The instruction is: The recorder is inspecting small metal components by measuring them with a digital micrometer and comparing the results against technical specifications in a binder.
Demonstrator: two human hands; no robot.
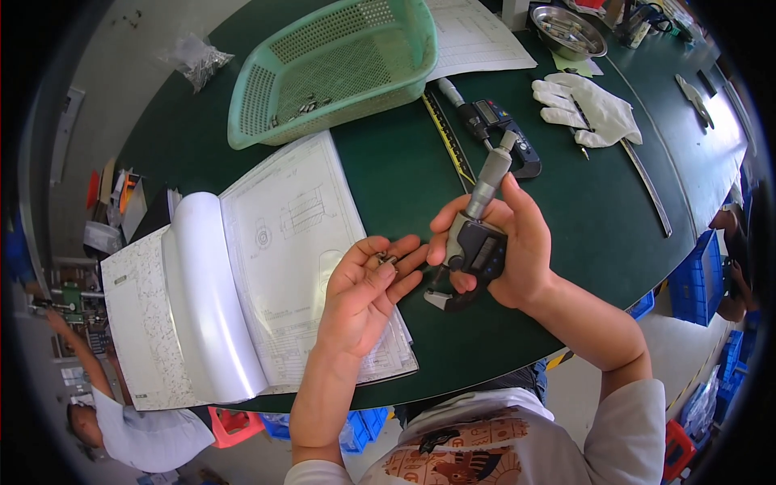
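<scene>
— right hand point(505, 250) is wrapped around a digital micrometer point(477, 242), thimble pointing up toward the far edge of the green table point(582, 210).

— and the left hand point(368, 287)?

— fingers pinched on a small metal part point(386, 259), just beside the micrometer's frame, above the table's near edge.

— around them?

— open drawing binder point(267, 259) at the near left, green basket point(339, 65) at the far side, caliper point(493, 121) and white glove point(590, 109) beyond.
</scene>
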